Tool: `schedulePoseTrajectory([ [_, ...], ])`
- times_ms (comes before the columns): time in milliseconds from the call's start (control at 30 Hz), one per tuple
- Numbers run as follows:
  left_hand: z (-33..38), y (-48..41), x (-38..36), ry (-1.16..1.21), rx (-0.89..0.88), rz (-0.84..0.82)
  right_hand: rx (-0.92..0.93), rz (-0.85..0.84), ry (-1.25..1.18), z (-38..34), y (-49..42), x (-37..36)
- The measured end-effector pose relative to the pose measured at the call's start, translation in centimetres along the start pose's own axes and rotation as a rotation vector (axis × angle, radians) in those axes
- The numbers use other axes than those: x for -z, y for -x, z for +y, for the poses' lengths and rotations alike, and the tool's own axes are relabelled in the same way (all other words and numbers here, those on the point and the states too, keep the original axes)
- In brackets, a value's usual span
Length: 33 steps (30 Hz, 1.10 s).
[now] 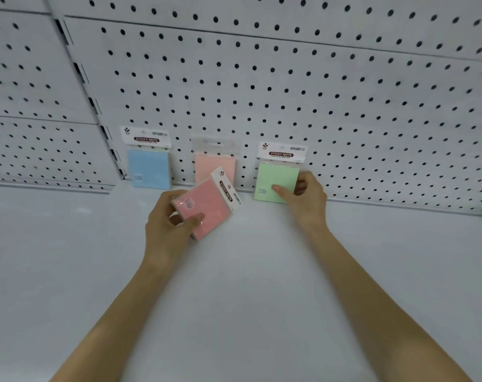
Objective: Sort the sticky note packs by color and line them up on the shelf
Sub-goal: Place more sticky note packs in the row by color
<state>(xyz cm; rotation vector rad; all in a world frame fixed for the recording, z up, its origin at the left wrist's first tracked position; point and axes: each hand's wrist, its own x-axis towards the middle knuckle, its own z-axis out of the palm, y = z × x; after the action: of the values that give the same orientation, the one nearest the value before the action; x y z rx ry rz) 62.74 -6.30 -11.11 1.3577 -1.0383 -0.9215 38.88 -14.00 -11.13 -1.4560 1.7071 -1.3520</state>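
Head view is looking forward and down across a white shelf, its flat surface bare and matte, running back to a white pegboard wall dotted with regular rows of dark holes. A slotted upright is dividing this pegboard panel from a neighbouring perforated panel at the left.

Items standing along the shelf's back edge, leaning against the pegboard wall, left to right:
- blue pack, upright, white header card reading "STICKY NOTE", sitting near the slotted upright.
- rear pink pack, upright, its header facing away or blurred; lower part is being hidden by the pack in hand.
- green pack, upright, header card reading "STICKY NOTE", well apart from the blue pack.

Items in hand:
- held pink pack, tilted with its header card pointing up and right, hovering above the shelf just in front of the rear pink pack. The left hand is clamping it, thumb lying across the front face, fingers behind the lower left corner.
- The right hand is gripping the green pack at its right edge, thumb pressing on the front face and fingers curling behind.

Both bare forearms are reaching in from the shelf's front edge. Lighting is even and cool, with soft shadows.
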Motion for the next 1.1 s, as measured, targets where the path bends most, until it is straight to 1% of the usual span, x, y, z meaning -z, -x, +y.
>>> schedulePoseTrajectory([
  [400,0.2,0.4,0.0,-0.016,-0.032,0.027,0.034,0.014,0.040,-0.3,0.1,-0.6],
  [633,0.5,0.7,0.3,-0.009,-0.003,0.046,0.024,0.022,0.038,-0.3,0.2,-0.7],
  [700,0.9,0.8,0.3,0.022,0.003,0.045,-0.012,0.028,0.007,-0.6,0.4,-0.5],
  [833,1.2,1.1,-0.1,0.171,0.061,0.025,0.002,0.144,-0.086,-1.5,2.2,0.5],
  [867,1.3,1.2,-0.4,0.214,0.083,0.003,-0.008,0.113,-0.150,-1.8,2.9,0.9],
  [900,1.4,1.3,-0.9,0.264,0.102,-0.025,-0.046,0.022,-0.246,-2.2,3.8,1.4],
  [967,1.6,1.6,-2.1,0.382,0.129,-0.080,-0.131,-0.270,-0.385,-2.9,5.6,2.1],
  [1000,1.7,1.7,-2.9,0.430,0.141,-0.105,-0.136,-0.393,-0.386,-3.1,6.4,2.3],
  [1033,1.7,1.8,-3.7,0.462,0.152,-0.128,-0.119,-0.456,-0.372,-3.3,7.0,2.4],
  [1067,1.8,2.0,-4.7,0.477,0.161,-0.152,-0.097,-0.460,-0.376,-3.3,7.4,2.3],
  [1100,1.8,2.3,-5.6,0.477,0.164,-0.179,-0.089,-0.425,-0.400,-3.3,7.6,2.4],
])
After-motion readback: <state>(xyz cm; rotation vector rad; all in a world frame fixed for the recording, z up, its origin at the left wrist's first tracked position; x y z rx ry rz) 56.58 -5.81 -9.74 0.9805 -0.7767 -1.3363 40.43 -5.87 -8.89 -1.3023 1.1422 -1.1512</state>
